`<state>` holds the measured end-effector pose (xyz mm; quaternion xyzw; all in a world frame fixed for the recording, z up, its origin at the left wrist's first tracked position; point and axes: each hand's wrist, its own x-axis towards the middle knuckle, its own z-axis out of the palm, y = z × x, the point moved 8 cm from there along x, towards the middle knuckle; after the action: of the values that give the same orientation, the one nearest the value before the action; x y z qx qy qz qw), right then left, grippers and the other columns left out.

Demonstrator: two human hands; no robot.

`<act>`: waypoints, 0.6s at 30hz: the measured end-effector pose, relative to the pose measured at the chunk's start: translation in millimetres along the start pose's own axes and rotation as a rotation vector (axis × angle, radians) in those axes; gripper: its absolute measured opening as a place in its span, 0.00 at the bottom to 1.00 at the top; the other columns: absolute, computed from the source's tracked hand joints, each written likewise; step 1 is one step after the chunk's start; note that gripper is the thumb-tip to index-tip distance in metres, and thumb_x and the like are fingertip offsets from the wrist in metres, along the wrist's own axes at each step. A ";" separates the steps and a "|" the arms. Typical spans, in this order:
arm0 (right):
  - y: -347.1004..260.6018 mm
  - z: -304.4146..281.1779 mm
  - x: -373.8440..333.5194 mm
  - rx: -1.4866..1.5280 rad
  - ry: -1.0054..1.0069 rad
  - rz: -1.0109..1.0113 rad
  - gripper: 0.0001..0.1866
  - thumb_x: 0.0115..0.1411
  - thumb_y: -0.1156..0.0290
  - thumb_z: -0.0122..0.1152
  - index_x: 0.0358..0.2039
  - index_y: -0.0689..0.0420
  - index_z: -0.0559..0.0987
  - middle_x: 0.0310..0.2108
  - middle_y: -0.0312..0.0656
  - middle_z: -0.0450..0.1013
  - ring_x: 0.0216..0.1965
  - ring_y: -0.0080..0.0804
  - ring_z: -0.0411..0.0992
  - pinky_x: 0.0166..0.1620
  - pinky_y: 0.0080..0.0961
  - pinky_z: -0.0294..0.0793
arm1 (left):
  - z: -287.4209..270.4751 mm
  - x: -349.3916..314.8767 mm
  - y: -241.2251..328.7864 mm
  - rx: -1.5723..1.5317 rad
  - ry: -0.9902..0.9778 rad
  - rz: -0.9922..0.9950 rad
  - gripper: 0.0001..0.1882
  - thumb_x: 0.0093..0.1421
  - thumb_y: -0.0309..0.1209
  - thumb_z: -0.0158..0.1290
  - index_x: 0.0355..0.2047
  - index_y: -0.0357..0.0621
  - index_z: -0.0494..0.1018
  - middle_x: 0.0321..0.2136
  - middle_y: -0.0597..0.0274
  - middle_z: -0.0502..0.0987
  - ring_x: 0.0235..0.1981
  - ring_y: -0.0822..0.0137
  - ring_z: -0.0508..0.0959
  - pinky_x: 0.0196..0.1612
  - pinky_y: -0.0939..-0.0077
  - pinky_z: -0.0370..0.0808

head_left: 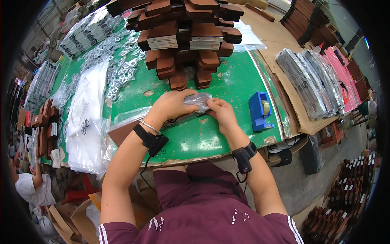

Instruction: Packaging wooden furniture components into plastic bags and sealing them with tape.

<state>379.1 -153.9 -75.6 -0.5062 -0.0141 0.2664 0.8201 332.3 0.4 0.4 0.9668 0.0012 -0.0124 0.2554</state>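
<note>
A long brown wooden piece [122, 132] lies slantwise across the front of the green table, inside a clear plastic bag [198, 101]. My left hand [172, 105] is closed over the bagged piece near its right end, thumb pointing right. At that end my right hand [222, 113] pinches the gathered plastic between thumb and fingers. Part of the wooden piece is hidden under my left hand and forearm. Just beyond my hands rises a tall stack of brown wooden pieces [162, 30], some with silvery inlays.
A blue tape dispenser [260, 112] stands to the right on the green table [183, 142]. Flat clear bags [87, 118] and many small ring-shaped parts [122, 75] lie left. Wrapped bundles [306, 83] rest on cardboard at right. Another person [34, 185] is at far left.
</note>
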 end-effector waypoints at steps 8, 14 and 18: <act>-38.4 6.9 -19.2 -1.078 0.135 -0.667 0.18 0.54 0.65 0.72 0.31 0.63 0.72 0.28 0.45 0.72 0.31 0.38 0.72 0.37 0.32 0.72 | -2.1 -1.8 5.8 -0.015 0.035 0.053 0.31 0.51 0.47 0.63 0.53 0.50 0.74 0.42 0.47 0.80 0.43 0.46 0.79 0.47 0.57 0.75; -56.5 23.6 -44.9 -1.331 0.038 -0.703 0.17 0.50 0.68 0.72 0.32 0.60 0.72 0.34 0.50 0.72 0.37 0.51 0.71 0.39 0.38 0.72 | -0.3 -2.6 4.6 -0.055 0.019 0.074 0.31 0.50 0.46 0.63 0.53 0.49 0.73 0.45 0.48 0.79 0.44 0.47 0.79 0.48 0.58 0.75; -118.1 -2.2 -103.7 -1.385 0.158 -1.100 0.14 0.51 0.74 0.68 0.37 0.60 0.74 0.39 0.48 0.74 0.43 0.48 0.73 0.46 0.39 0.72 | 0.6 -4.8 4.1 -0.031 0.022 0.064 0.31 0.51 0.46 0.62 0.54 0.51 0.72 0.45 0.49 0.79 0.46 0.48 0.78 0.50 0.59 0.74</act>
<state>340.7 -243.3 47.8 -0.8272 -0.3568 -0.2692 0.3405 327.5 -3.4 2.0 0.9624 -0.0268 0.0064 0.2704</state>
